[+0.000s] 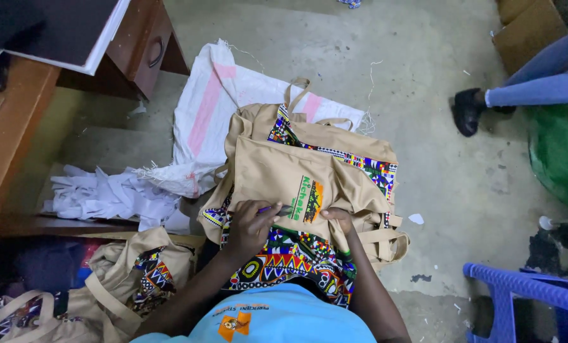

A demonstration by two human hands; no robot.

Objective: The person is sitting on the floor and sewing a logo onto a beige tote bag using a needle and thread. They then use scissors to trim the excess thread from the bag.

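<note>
- Left hand (249,225) comes in from the near-left on a bent arm, knuckles up, fingers curled tight around a thin dark pen-like tool (276,208) that pokes out to the right, its tip on the cloth.
- Right hand (340,219) comes up from the near-right with the forearm running almost straight away from the body. It's mostly closed, fingertips pinching or pressing the lower edge of the tan tote bag (290,181). Can't tell for sure whether it really grips the cloth or just holds it flat.
- That tote bag sits on the person's lap, touching both hands and spreading out just beyond them. It has a green and orange print between the two hands, right by the tool tip.
- Underneath and farther away there's a pile of similar tan bags with bright patterned trim (360,162). A patterned panel (290,260) shows on the near side, below the hands.
- The pile partly rests on a white sack with pink stripes (214,108) lying on the concrete floor (442,178).
- Left of that: a heap of white cloth strips (100,194), and nearer-left more tan bags (125,286).
- Far left there's a wooden bench (7,121); near right a blue plastic chair (525,298).
- Another person's leg and black shoe (468,111) show at far right, well apart from the hands.
</note>
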